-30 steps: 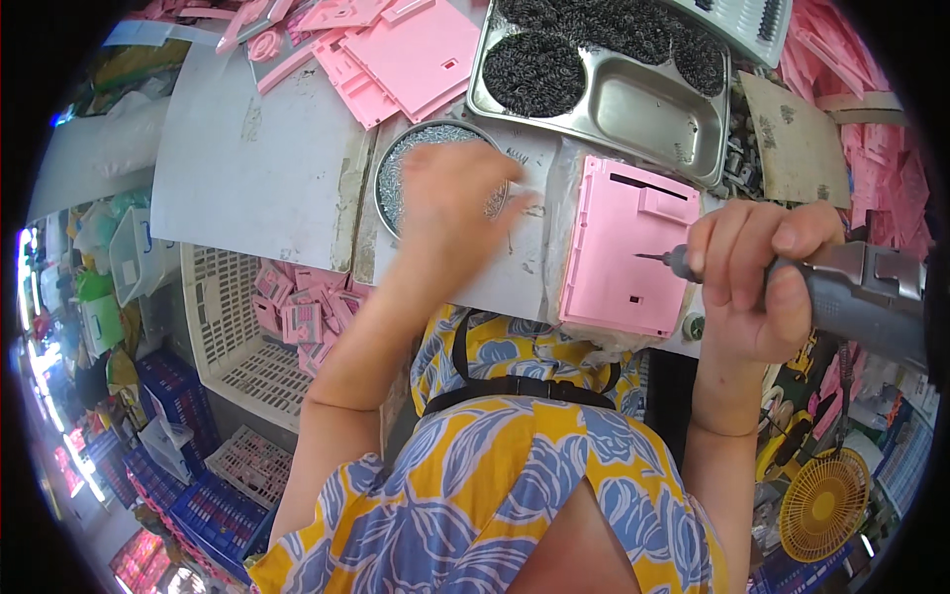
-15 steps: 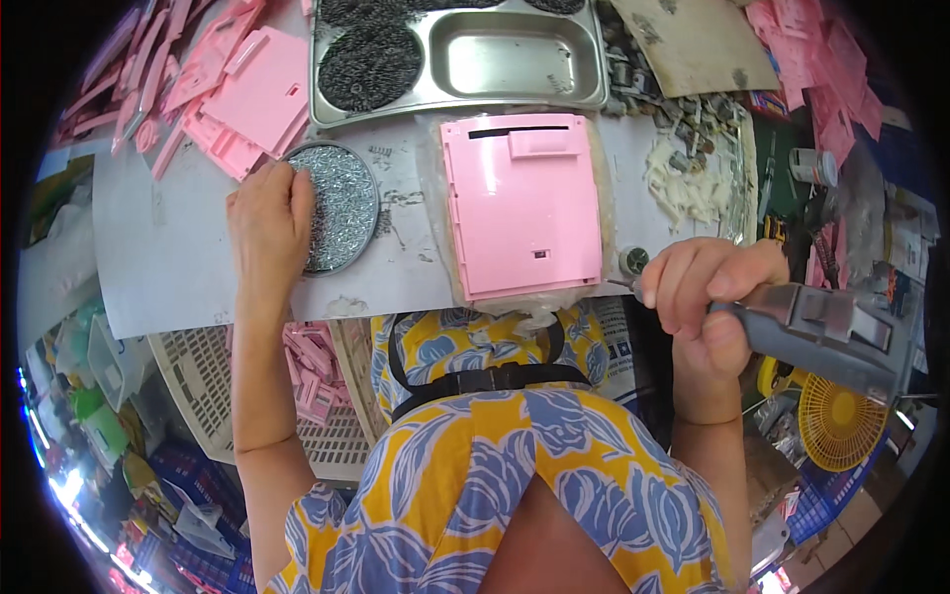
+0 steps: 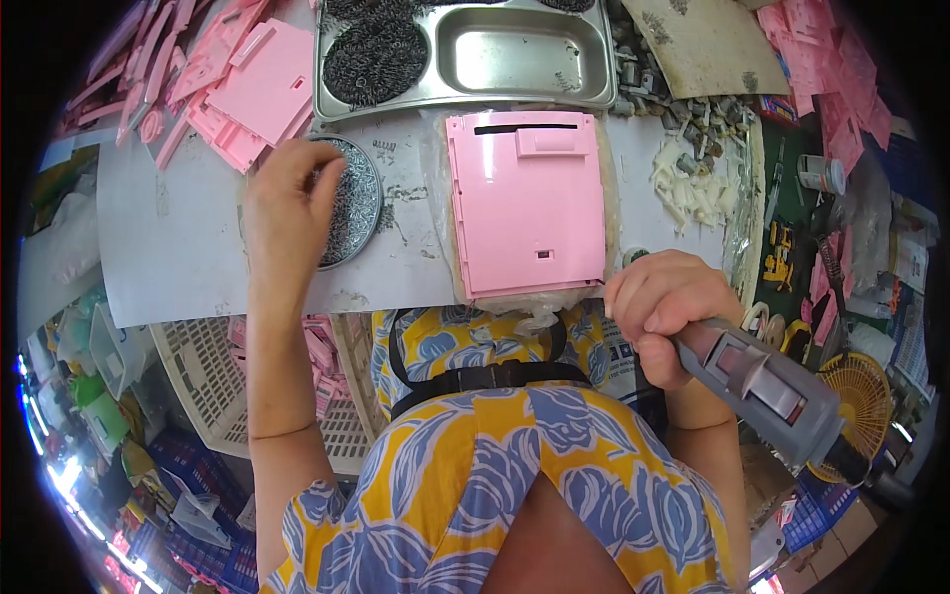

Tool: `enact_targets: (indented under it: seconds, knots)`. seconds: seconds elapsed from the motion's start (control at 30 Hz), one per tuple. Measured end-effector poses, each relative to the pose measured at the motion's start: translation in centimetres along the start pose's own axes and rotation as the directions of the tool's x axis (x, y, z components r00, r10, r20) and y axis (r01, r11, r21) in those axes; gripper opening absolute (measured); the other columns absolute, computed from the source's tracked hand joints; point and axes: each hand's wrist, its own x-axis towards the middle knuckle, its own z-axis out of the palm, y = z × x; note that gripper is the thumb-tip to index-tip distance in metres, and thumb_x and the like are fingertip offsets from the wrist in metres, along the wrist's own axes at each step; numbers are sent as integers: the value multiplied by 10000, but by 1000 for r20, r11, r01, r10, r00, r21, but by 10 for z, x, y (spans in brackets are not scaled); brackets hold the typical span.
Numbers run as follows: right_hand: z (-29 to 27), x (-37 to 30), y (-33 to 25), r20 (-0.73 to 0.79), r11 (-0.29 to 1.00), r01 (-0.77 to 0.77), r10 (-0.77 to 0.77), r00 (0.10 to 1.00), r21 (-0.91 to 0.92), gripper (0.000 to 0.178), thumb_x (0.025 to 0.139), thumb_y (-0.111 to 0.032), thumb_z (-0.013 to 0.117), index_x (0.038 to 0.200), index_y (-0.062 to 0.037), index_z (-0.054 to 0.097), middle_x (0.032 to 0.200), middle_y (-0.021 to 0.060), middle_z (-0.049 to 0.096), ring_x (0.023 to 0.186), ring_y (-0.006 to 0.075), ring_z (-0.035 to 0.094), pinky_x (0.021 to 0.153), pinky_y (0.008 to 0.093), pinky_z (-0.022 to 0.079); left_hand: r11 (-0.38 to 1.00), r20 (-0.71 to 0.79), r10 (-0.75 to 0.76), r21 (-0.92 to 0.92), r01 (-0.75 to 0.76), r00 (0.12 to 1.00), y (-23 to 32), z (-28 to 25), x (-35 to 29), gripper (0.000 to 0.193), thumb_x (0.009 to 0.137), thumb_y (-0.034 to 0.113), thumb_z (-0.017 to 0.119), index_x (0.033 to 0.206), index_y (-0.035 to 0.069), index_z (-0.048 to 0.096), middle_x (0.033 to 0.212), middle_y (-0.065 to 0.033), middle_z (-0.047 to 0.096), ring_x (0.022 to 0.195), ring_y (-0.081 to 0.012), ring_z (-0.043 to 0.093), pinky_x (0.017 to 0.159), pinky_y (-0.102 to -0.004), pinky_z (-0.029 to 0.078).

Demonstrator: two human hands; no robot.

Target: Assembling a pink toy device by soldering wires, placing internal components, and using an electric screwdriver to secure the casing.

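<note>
My right hand [image 3: 673, 300] is wrapped round a grey electric screwdriver [image 3: 767, 386], its thin bit pointing at the lower right corner of a pink plastic panel [image 3: 524, 213]. The panel lies flat on a plastic-wrapped pad [image 3: 612, 188], with a slot near its far edge and a small rectangular hole near its front. Over a round dish of small silvery screws [image 3: 361, 203], my left hand [image 3: 292, 218] is closed with thumb and fingers bent together. Whatever its fingertips pinch is too small or hidden to make out.
Beyond the panel stands a metal tray [image 3: 465, 102] with dark springs in one compartment. Pink parts [image 3: 262, 84] pile up at the far left. White plastic pieces [image 3: 698, 188] lie to the right. A crate [image 3: 203, 386] sits below the table edge.
My left hand has lifted slightly off the screws, its fingers bent. My right hand has brought the screwdriver left, closer to the panel's corner, with its rear end swinging down.
</note>
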Motion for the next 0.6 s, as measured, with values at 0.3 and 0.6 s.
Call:
enact_targets:
  seconds: [0.3,0.6]
  knots:
    - [-1,41,-31,-47,979,64,-56,997,193,261,923,-266,729,1021,-146,519,608,-37,546,495,103,542,527,277,505,760,197,580,-479,-439,790,101,64,-31,141,801,73,774,890,46,668,820,-83,642,721,-278,651,626,-380,530]
    - [2,42,-19,-34,988,19,-14,999,154,287,918,-274,747,1005,-143,508,605,-28,546,470,114,523,497,285,485,738,209,620,-482,-472,756,109,71,-25,176,765,77,774,893,51,656,836,-85,628,722,-273,640,630,-377,524]
